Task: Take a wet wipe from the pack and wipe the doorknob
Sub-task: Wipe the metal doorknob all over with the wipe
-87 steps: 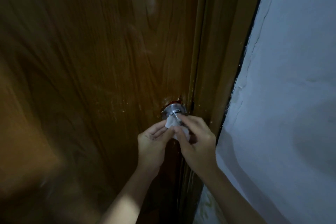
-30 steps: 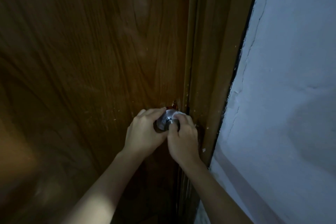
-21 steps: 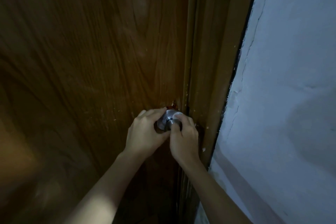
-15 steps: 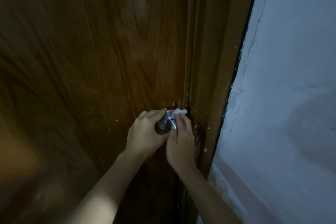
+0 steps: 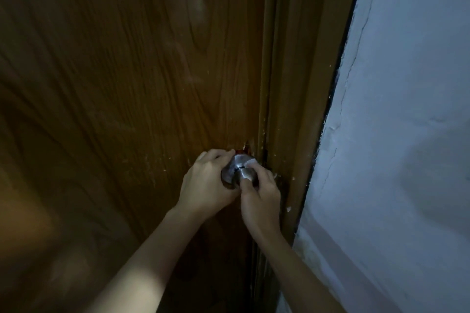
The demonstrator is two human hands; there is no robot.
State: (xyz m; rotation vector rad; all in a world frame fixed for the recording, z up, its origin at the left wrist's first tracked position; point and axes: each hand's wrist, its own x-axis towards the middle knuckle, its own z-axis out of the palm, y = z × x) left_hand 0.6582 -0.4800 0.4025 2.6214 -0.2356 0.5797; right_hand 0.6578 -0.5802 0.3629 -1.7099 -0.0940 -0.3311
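Observation:
A round silver doorknob (image 5: 238, 170) sticks out of the brown wooden door (image 5: 132, 79) near its right edge. My left hand (image 5: 207, 183) curls round the knob's left side and base. My right hand (image 5: 262, 194) grips the knob's right side with a white wet wipe (image 5: 250, 162) pinched under its fingers; only a small corner of the wipe shows at the knob's top. The wipe pack is out of view.
The brown door frame (image 5: 300, 84) runs down just right of the knob. A pale, cracked wall (image 5: 401, 134) fills the right side. The scene is dim.
My right hand has turned the wipe round the knob, so less of the wipe shows at the top and the thumb now lies lower on the knob's front. My left hand has stayed in place.

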